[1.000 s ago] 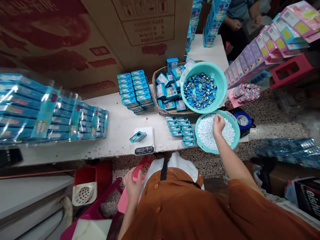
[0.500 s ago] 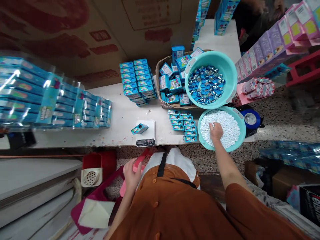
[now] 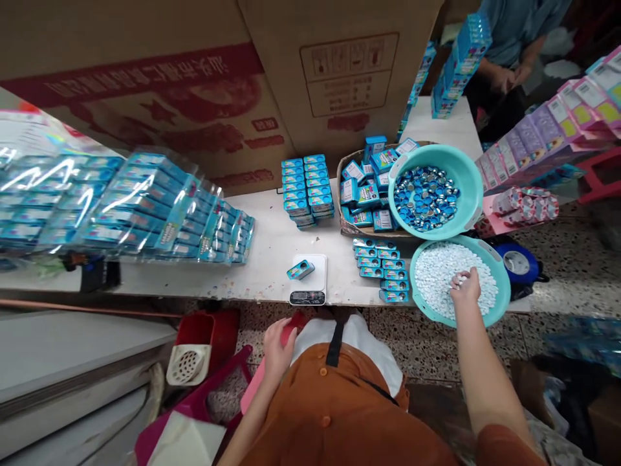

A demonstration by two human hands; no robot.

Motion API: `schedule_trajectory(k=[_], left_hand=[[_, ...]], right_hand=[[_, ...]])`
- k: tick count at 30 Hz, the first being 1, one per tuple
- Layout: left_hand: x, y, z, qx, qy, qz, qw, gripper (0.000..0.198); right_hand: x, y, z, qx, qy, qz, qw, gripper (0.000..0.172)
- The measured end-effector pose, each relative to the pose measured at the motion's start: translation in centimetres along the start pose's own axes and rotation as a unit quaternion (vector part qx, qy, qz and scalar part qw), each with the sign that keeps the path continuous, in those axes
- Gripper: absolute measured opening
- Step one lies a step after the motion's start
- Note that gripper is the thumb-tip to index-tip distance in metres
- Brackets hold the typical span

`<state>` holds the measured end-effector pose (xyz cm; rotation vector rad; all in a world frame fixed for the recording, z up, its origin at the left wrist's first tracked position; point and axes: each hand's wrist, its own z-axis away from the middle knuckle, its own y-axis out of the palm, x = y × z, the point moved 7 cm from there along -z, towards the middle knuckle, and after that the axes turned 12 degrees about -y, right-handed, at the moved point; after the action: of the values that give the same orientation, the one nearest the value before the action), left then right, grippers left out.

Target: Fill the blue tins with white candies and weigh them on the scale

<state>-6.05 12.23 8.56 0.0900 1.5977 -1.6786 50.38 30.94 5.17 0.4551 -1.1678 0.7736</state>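
Hundreds of small white pieces (image 3: 436, 279) fill a shallow teal basin (image 3: 502, 299) at the near right end of the counter (image 3: 262, 259), its rim reaching past the counter's edge. The right hand (image 3: 466, 287) is down on the pile, its fingers partly closed and pinching a few of the pieces. The left hand (image 3: 277, 349) is away from the counter, beside the orange apron (image 3: 330, 408), its fingers curled against a pink-red strip (image 3: 294, 328); how firmly they grip cannot be told.

Just behind the white pieces, a second teal basin (image 3: 469, 162) holds blue and silver tin lids (image 3: 425, 197) and sits partly over a cardboard tray (image 3: 350, 226) of loose blue tins. Left of the near basin, more blue tins (image 3: 383, 272) lie in two short rows. Farther along are a digital scale (image 3: 308, 285) with one tin (image 3: 301, 269) on it and taller tin stacks (image 3: 308, 184). Plastic-wrapped blue packs (image 3: 160, 220) lie at the counter's left end. A co-worker's hands (image 3: 504, 79) show beyond the counter, upper right.
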Motion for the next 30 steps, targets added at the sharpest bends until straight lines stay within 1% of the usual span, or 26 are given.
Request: schedule_trajectory(k=[1, 3, 6, 8, 10, 13, 15, 16, 18, 20, 22, 26, 28, 30], left_hand=[[0.2, -0.2, -0.4, 0.005, 0.005, 0.002, 1.0, 0.031], [0.5, -0.6, -1.3, 0.016, 0.012, 0.006, 1.0, 0.03], [1.2, -1.2, -2.8, 0.033, 0.017, 0.013, 0.999, 0.028], [1.6, -1.5, -3.9, 0.042, 0.019, 0.018, 0.999, 0.027], [1.9, -1.6, -5.1, 0.05, 0.027, 0.023, 0.998, 0.028], [2.0, -1.5, -7.0, 0.063, 0.048, 0.033, 0.996, 0.028], [2.0, -1.5, -8.3, 0.072, 0.062, 0.04, 0.995, 0.028], [2.0, -1.5, -8.8, 0.074, 0.069, 0.043, 0.994, 0.028], [2.1, -1.7, -9.6, 0.074, 0.081, 0.05, 0.993, 0.029], [2.5, -1.8, -10.1, 0.074, 0.09, 0.057, 0.992, 0.03], [3.2, -1.7, -10.4, 0.076, 0.09, 0.06, 0.991, 0.031], [4.4, -1.2, -10.5, 0.089, 0.075, 0.059, 0.991, 0.03], [4.3, -0.9, -10.6, 0.096, 0.074, 0.058, 0.991, 0.031], [3.8, -0.7, -10.7, 0.101, 0.076, 0.058, 0.99, 0.03]], right_hand=[[-0.1, 1.0, 1.0, 0.017, 0.038, -0.058, 0.997, 0.041], [-0.4, 3.9, 3.6, 0.072, 0.106, -0.153, 0.98, 0.035], [-1.1, 9.9, 8.6, 0.174, 0.173, -0.236, 0.94, 0.028], [-1.8, 14.5, 12.0, 0.222, 0.207, -0.271, 0.914, 0.03], [-2.8, 19.2, 15.2, 0.246, 0.243, -0.294, 0.891, 0.034], [-4.7, 25.6, 19.4, 0.248, 0.297, -0.309, 0.869, 0.034], [-6.0, 28.7, 21.7, 0.245, 0.318, -0.307, 0.863, 0.033], [-6.7, 29.8, 22.6, 0.243, 0.325, -0.302, 0.863, 0.033], [-7.9, 31.1, 24.0, 0.242, 0.338, -0.284, 0.864, 0.029], [-8.7, 31.2, 24.9, 0.243, 0.348, -0.269, 0.865, 0.026], [-8.9, 30.5, 25.1, 0.239, 0.346, -0.264, 0.868, 0.023], [-7.9, 28.0, 24.2, 0.215, 0.317, -0.263, 0.885, 0.019], [-7.6, 26.8, 23.6, 0.2, 0.302, -0.254, 0.897, 0.014], [-7.6, 26.2, 23.4, 0.188, 0.29, -0.235, 0.909, 0.008]])
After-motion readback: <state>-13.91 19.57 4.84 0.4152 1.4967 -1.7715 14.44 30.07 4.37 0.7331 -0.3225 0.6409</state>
